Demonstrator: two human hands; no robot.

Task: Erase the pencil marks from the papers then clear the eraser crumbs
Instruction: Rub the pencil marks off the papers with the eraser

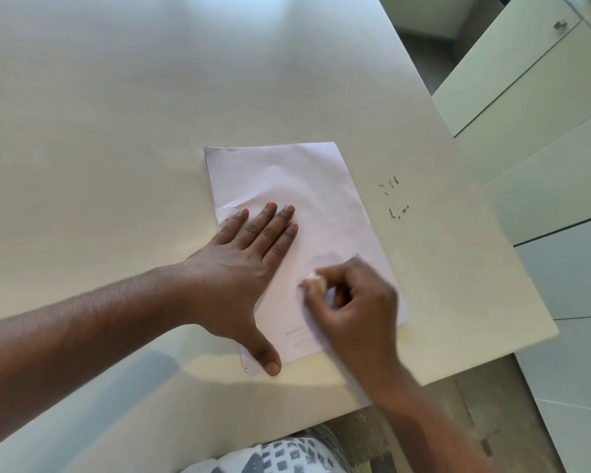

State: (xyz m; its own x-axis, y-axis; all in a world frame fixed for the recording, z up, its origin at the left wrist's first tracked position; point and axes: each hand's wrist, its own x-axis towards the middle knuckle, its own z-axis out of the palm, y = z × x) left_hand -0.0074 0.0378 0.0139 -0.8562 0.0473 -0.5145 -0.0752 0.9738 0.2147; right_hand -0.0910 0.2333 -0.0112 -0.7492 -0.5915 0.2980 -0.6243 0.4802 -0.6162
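The left hand (249,254) lies flat, fingers straight, pressing the papers (297,206) onto the tabletop (116,131). The right hand (352,305), blurred, seems to pinch a pale eraser (316,279) against the sheet. Dark crumbs (393,196) lie right of the stack.

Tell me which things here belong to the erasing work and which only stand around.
Belong to the job:
papers
eraser, pinched in the right hand
left hand, pressing the papers flat
eraser crumbs

Only around:
table
cabinets

Left hand (249,264) flat on the papers (287,179), right hand (352,302) pinching an eraser (316,278) against the top sheet.
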